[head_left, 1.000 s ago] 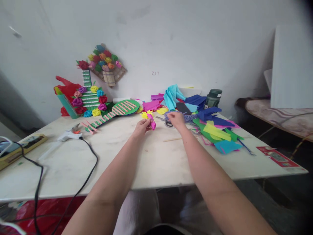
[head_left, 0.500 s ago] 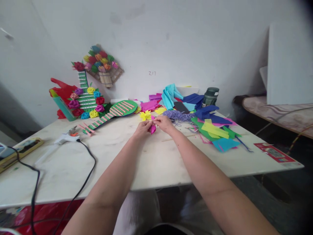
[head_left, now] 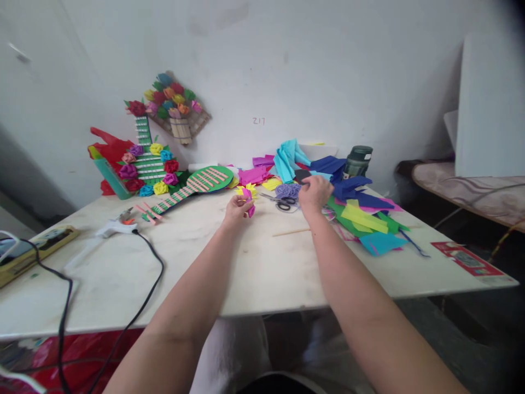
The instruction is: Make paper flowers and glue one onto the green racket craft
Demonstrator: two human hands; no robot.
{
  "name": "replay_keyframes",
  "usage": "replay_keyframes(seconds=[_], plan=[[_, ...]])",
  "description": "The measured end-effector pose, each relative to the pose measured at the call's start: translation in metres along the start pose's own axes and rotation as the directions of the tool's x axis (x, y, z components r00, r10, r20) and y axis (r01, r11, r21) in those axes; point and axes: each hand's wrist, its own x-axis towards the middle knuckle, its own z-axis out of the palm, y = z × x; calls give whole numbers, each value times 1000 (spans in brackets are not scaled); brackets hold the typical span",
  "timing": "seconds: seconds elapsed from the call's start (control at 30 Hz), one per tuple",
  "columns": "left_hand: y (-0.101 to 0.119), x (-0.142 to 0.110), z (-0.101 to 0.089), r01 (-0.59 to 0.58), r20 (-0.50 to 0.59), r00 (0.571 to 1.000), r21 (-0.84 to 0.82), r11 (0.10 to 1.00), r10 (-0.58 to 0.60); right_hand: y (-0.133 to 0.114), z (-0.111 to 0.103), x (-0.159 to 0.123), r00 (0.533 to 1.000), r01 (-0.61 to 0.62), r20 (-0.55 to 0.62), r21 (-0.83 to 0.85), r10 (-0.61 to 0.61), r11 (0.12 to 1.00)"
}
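My left hand (head_left: 237,210) pinches a small pink paper piece (head_left: 248,202) just above the white table (head_left: 262,262), in front of a yellow paper flower (head_left: 249,190). Off to the right, my right hand (head_left: 314,192) hovers with curled fingers beside a bundle of purple yarn (head_left: 287,190); I cannot make out whether it holds anything. Scissors (head_left: 281,203) lie between the two hands. A thin wooden stick (head_left: 291,232) rests on the table below them.
Coloured paper sheets (head_left: 361,216) pile at the right, with a dark green jar (head_left: 357,161) behind. Paper-flower crafts (head_left: 153,164) stand at the left by the wall. A glue gun (head_left: 109,229) with black cord (head_left: 151,284) lies at left. A red card (head_left: 467,260) sits near the right edge.
My right hand has left the pink piece and moved right to the yarn and paper pile. The left hand still holds the pink piece, slightly raised.
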Motion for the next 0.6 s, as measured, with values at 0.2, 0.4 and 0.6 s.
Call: replay_keyframes(seconds=[0.2,0.4,0.6], plan=[[5,-5,1,-17,109,994,-23,1000,19,-28,36,-21,857,-199,514,388,-32,900],[9,-10,4,21,251,968,-26,999,-14,-39,41,-34,639,-557,757,580,-139,594],[11,-10,4,112,321,942,-35,993,-95,-39,40,-36,500,-721,817,576,-287,385]])
